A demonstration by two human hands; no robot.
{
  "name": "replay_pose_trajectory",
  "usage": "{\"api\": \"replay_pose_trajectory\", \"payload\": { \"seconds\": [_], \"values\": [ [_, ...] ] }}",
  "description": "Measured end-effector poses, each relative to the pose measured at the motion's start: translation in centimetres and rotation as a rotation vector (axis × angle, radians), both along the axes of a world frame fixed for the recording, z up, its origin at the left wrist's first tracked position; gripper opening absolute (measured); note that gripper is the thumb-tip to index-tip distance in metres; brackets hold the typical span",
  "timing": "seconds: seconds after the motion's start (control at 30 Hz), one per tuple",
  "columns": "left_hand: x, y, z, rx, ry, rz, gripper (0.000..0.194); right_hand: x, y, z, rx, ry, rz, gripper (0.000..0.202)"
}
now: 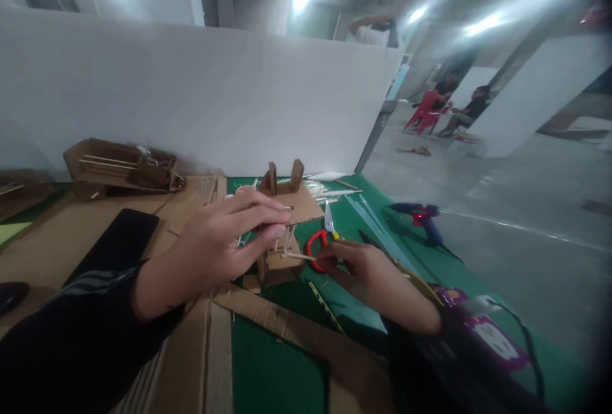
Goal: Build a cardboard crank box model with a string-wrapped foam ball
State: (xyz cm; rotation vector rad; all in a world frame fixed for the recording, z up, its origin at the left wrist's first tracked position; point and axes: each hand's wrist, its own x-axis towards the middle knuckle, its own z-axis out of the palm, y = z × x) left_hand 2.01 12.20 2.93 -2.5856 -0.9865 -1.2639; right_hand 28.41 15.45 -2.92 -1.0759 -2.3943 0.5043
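Note:
My right hand (366, 277) pinches one end of a thin wooden stick (301, 256). The stick's other end reaches left to a small cardboard build (282, 268) with thin sticks standing on it. My left hand (229, 235) is closed just above that build, thumb and fingertips together near the edge of a flat cardboard piece (303, 205). What lies between those fingertips is too small to make out. Behind them, two upright cardboard tabs (297, 176) rise from the flat piece. Red-handled scissors (310, 249) lie beside my right fingertips.
A blue glue gun (421, 216) rests on the green table (282, 369) at right. A cardboard model (119, 168) stands at back left, near a black flat object (117, 245). Cardboard strips (291, 328) lie in front. A white partition (201, 101) borders the back; people sit beyond.

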Motion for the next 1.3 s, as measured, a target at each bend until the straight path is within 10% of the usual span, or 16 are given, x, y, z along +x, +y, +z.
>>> {"api": "replay_pose_trajectory", "payload": {
  "seconds": [1.3],
  "values": [
    [-0.13,-0.12,0.13,-0.014,0.002,0.006,0.016,-0.07,-0.17,-0.05,-0.009,-0.002,-0.006,0.015]
  ]
}}
